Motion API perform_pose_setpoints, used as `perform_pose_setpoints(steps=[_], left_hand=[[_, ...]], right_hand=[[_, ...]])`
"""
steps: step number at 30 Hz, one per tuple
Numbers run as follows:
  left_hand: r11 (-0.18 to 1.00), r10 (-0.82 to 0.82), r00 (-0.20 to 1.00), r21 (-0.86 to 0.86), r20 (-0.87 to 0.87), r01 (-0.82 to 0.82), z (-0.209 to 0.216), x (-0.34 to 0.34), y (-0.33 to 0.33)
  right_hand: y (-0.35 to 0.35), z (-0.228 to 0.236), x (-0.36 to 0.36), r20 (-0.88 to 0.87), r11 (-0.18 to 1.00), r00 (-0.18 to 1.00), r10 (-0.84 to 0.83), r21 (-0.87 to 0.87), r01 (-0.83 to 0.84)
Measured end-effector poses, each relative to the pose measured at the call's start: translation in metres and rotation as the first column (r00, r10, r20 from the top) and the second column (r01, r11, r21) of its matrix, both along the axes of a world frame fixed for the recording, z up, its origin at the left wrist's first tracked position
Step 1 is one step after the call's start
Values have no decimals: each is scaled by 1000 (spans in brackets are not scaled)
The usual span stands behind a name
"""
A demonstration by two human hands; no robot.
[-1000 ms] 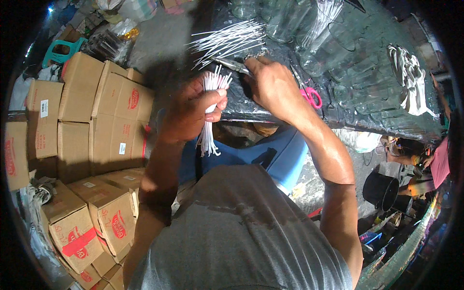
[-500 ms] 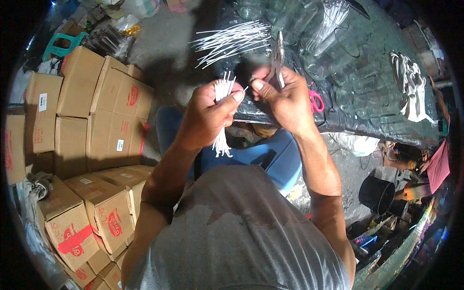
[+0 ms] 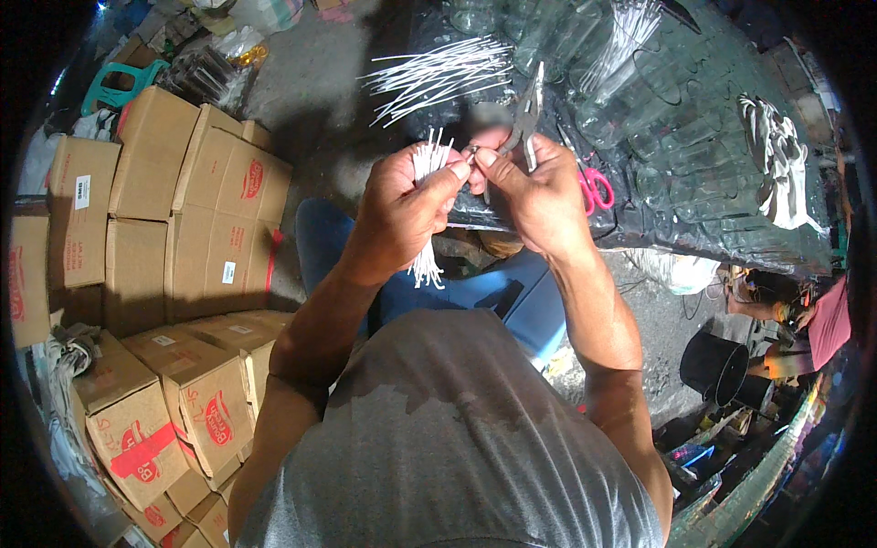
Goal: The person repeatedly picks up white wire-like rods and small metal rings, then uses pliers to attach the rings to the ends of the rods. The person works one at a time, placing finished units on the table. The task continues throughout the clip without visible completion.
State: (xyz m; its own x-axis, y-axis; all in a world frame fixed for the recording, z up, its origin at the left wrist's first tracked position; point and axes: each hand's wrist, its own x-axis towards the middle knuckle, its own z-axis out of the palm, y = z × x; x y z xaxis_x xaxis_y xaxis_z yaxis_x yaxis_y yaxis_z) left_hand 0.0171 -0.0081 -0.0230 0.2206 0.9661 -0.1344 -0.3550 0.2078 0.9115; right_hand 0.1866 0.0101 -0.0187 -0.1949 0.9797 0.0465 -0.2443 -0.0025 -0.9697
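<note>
Presently: left hand (image 3: 402,205) clamped round a bundle of thin white sticks (image 3: 427,210); right hand (image 3: 539,196) grips grey metal pliers (image 3: 527,114), fingertips touching beside it. Risk: loosened grip, sticks scatter.

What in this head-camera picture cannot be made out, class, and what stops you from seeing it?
- Small part pinched between the left hand and right hand: too small, covered by fingertips.
- Middle of the white stick bundle: hidden inside the left fist.
- Pliers handles: hidden in the right palm.
- Pink scissors: partly behind the right hand.
- Bucket contents: too dark.
</note>
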Motion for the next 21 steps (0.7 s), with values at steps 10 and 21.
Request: perform_pose_setpoints(steps=[10, 21], left_hand=[[999, 25, 1000, -28, 2, -25, 3, 0, 0], [994, 40, 993, -109, 112, -28, 2, -3, 0]], right_hand=[[-3, 1, -6, 128, 997, 990, -54, 63, 46], [-6, -3, -5, 461, 844, 826, -324, 535, 33]])
